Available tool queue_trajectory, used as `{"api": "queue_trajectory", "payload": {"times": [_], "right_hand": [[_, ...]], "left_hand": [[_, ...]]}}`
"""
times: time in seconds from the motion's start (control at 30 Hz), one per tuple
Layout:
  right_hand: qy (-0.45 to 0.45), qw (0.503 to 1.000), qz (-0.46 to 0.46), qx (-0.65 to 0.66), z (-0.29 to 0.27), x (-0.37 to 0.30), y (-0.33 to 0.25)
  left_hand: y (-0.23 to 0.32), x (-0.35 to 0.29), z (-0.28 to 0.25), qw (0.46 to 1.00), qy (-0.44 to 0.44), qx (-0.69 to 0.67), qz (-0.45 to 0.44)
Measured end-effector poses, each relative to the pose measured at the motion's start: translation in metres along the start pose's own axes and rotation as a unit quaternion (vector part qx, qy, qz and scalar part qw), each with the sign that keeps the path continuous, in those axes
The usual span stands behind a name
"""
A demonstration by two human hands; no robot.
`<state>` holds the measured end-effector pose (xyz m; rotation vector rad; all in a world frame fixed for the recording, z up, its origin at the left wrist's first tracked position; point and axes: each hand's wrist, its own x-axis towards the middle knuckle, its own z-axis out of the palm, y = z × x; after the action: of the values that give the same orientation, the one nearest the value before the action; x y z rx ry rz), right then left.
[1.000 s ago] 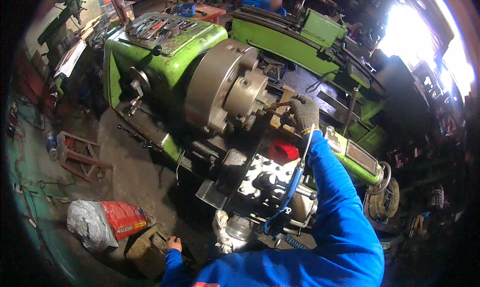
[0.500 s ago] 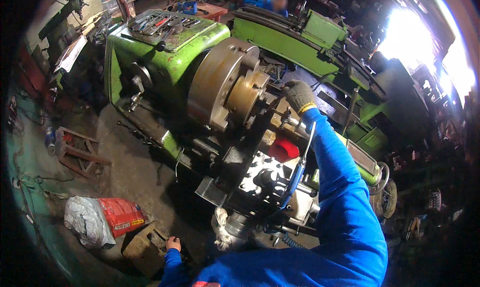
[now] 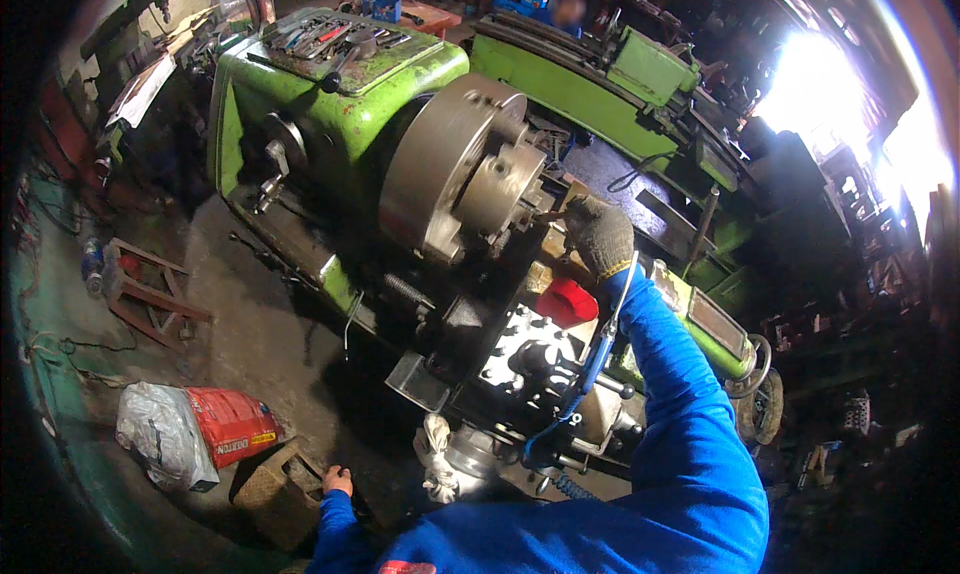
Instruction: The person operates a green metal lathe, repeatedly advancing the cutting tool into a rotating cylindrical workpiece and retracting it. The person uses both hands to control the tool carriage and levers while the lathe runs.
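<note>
My right hand (image 3: pixel 602 236), in a grey knit glove with a yellow cuff, is closed just right of the round metal workpiece (image 3: pixel 497 192) on the lathe. A thin brownish piece shows by its fingertips, too small to name. The workpiece sits in the jaws of a large steel chuck (image 3: pixel 440 164). Below the glove are a red cup-like container (image 3: pixel 568 302) and the tool post (image 3: pixel 530 346). A blue air blow gun (image 3: pixel 597 359) lies beside my right forearm. My bare left hand (image 3: pixel 338 479) hangs low at left beside a concrete block (image 3: pixel 275 489), fingers slightly apart, with nothing visible in it.
Hand tools lie on top of the green headstock (image 3: pixel 375 109). A red and white sack (image 3: pixel 230 424) and a rusty metal stand (image 3: pixel 150 294) are on the floor at left. A white rag (image 3: pixel 436 454) hangs near the carriage. Another green machine (image 3: pixel 570 99) and a person stand behind.
My right hand has come down nearer to me, toward the red container. The workpiece looked brownish before and is grey now, with a hole facing up; the chuck seems to have turned.
</note>
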<state>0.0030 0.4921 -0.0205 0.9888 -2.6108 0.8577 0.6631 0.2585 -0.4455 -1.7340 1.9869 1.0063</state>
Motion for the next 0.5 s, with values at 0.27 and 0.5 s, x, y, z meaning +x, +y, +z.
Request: {"api": "queue_trajectory", "payload": {"times": [0.27,0.5], "right_hand": [[-0.123,0.956,-0.203,-0.172,-0.018,-0.012,-0.007],[-0.136,0.942,-0.261,-0.160,-0.028,0.005,-0.045]], "left_hand": [[0.020,0.038,0.012,0.996,0.012,-0.006,0.085],[0.093,0.088,0.006,0.992,0.013,-0.014,0.126]]}}
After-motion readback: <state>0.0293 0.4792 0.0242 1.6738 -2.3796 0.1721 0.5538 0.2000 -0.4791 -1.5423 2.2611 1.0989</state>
